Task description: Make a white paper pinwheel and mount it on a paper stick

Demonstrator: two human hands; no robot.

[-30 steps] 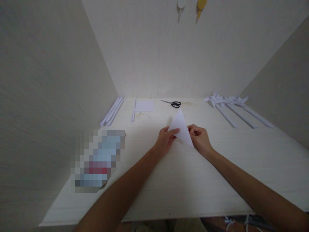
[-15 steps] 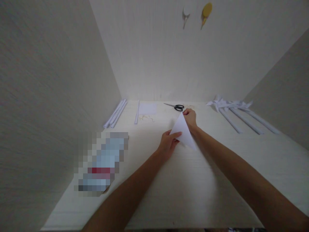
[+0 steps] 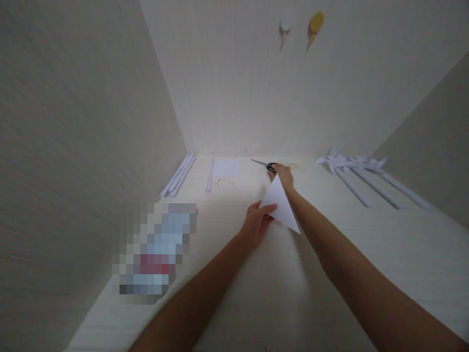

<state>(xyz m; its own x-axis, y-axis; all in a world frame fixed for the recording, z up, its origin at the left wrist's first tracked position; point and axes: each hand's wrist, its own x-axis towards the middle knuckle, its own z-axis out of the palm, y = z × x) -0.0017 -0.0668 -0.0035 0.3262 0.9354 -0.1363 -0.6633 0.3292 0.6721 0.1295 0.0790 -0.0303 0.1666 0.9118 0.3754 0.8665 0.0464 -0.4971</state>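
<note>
Left hand (image 3: pixel 256 222) pinches the near left corner of a white paper triangle, folded flat (image 3: pixel 280 204), thumb on top, fingers below. The triangle is lifted off the pale wood-grain tabletop (image 3: pixel 330 274), tip pointing away toward the back wall, long edge running down to a sharp corner at lower right.

Right hand (image 3: pixel 283 174) is stretched forward past the triangle's tip, resting on the handles of the black-handled scissors (image 3: pixel 266 165) that lie near the back edge of the tabletop. Blades point left. Fingers cover the handle loops; whether they are closed around them or only laid on top cannot be told.

Left of the scissors: a small flat white paper sheet (image 3: pixel 226 167), with a thin rolled white paper stick (image 3: pixel 210 172) beside it. Further left, by the side wall, a bundle of rolled white paper sticks (image 3: pixel 178 175). Far right: white paper pinwheels on rolled paper stems (image 3: pixel 361 171), laid side by side.

A pixelated blurred patch (image 3: pixel 156 252) sits at the left of the tabletop. Two small objects, one white, one yellow (image 3: pixel 315 24), hang on the back wall.
</note>
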